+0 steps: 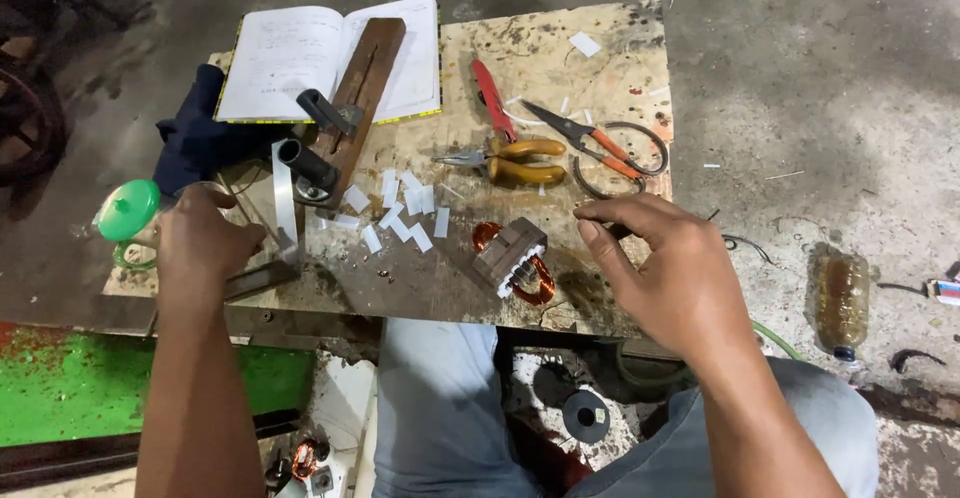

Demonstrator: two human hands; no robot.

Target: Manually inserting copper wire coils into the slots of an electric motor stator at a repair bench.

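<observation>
My left hand [203, 243] rests at the left edge of a worn plywood board [600, 88], its fingers closed around a metal piece beside a white paper strip [284, 198]. My right hand [655, 268] hovers over the board's right front corner with fingers bent and apart, holding nothing that I can see. Between the hands lies a small stator block wound with copper wire [514, 259]. Several small cut white paper slips [405, 208] are scattered just beyond it.
Yellow-handled pliers [510, 163], a red-handled tool [492, 98] and orange-handled scissors [600, 143] lie at the back right. An open notebook [290, 53] with a wooden jig [350, 88] on it sits at the back left. A green-capped bottle [128, 210] stands left; a plastic bottle [843, 303] lies on the floor.
</observation>
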